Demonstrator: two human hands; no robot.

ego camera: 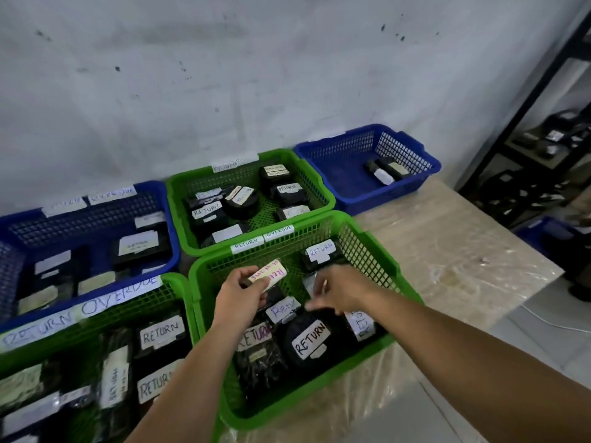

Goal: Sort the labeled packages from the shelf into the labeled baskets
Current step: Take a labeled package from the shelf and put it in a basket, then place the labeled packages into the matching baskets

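Note:
My left hand (238,297) holds a small black package (268,276) with a pale handwritten label over the near green basket (367,238), tagged RETURN and OVERDUE. My right hand (335,292) hovers beside it inside the same basket, fingers blurred and loosely curled, holding nothing that I can see. Several black packages labeled RETURN (308,342) lie in this basket under both hands.
A second green basket (179,199) behind holds RETURN packages. A third green basket (179,282) sits at the near left. Blue baskets stand at the left (166,199) and the far right (425,155). The dark shelf (543,139) stands at the right, past the plastic-covered table (447,251).

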